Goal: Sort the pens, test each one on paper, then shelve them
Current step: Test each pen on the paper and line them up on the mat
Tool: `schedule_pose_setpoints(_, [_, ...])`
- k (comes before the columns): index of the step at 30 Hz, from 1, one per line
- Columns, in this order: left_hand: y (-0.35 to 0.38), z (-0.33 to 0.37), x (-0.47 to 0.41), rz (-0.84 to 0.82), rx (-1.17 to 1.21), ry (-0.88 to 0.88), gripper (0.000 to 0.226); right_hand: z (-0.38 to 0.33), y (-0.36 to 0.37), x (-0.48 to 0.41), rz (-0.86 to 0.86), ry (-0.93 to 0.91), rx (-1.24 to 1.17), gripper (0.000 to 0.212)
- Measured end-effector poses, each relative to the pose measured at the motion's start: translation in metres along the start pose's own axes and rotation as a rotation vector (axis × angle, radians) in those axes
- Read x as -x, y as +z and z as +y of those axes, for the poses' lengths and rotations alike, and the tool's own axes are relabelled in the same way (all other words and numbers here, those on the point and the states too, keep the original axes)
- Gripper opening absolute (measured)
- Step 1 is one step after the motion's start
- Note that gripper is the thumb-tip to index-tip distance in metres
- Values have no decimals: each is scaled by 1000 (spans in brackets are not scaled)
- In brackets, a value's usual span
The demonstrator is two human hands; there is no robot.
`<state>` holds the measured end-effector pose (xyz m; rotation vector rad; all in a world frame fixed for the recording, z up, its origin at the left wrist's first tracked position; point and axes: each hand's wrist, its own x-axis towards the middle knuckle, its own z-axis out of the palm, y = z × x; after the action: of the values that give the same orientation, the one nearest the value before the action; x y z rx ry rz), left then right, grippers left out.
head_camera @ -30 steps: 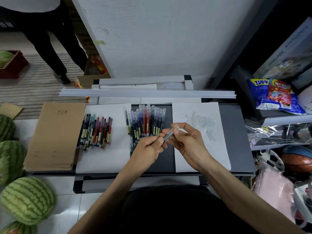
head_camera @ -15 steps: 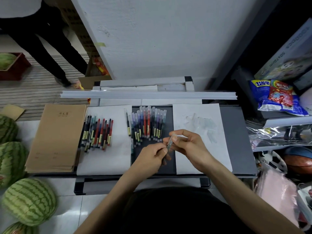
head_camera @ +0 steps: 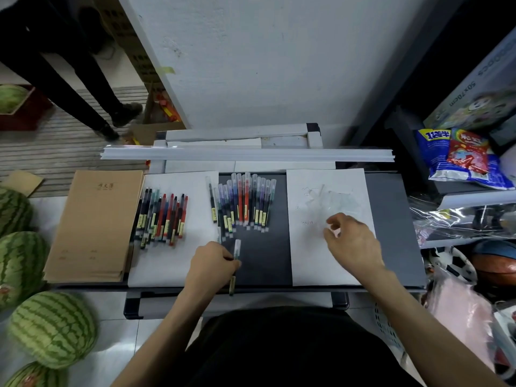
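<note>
Presently, sorting and testing are under way; shelving, as far as I can see, is not yet begun.

- Left hand (head_camera: 212,263): fingers and thumb curl round one slim clear-capped gel pen (head_camera: 236,248). The cap is on and points toward the pen rows, over the dark grey tabletop (head_camera: 265,263) at lower centre.
- Right hand (head_camera: 353,241): it hovers over the white test sheet (head_camera: 315,263) at centre right, fingers loosely curled, nothing seen in them. The sheet bears faint scribbles, so some pens are likely tested.
- Row of capped coloured pens (head_camera: 245,202): they lie side by side on the tabletop at centre.
- Second batch of red, black and green pens (head_camera: 162,216): it rests on a plain white sheet (head_camera: 173,263) to the left. Which batch is tested I cannot tell.
- Stack of brown paper notebooks (head_camera: 95,224): far left of the table.
- Bundle of long white plastic strips (head_camera: 245,155): along the back edge.
- Room: striped green watermelons (head_camera: 53,328) sit on the floor at lower left. Bright snack bags (head_camera: 458,155) lie on shelving at upper right. Another person's dark-trousered legs (head_camera: 69,88) stand at upper left.
</note>
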<state>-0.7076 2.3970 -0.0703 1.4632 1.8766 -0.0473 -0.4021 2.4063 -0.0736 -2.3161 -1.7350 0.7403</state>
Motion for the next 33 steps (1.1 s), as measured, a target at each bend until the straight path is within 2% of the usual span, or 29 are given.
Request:
schedule_pose_setpoints(5, [0, -6, -2, 14, -22, -56, 23, 20, -4, -8, 63, 36, 93, 35])
schedule_pose_setpoints(17, [0, -7, -14, 105, -71, -52, 37, 12, 14, -10, 21, -16, 78, 35])
schedule_pose_setpoints(25, [6, -8, -16, 119, -94, -31, 40, 9, 9, -14, 11, 180, -150, 24])
schedule_pose_setpoints(31, [-5, -7, -12, 171, -18, -32, 44, 7, 5, -12, 23, 240, -232, 27])
schedule_pose_setpoints(33, [-15, -10, -14, 216, -9, -38, 37, 4, 3, -9, 33, 219, -250, 28])
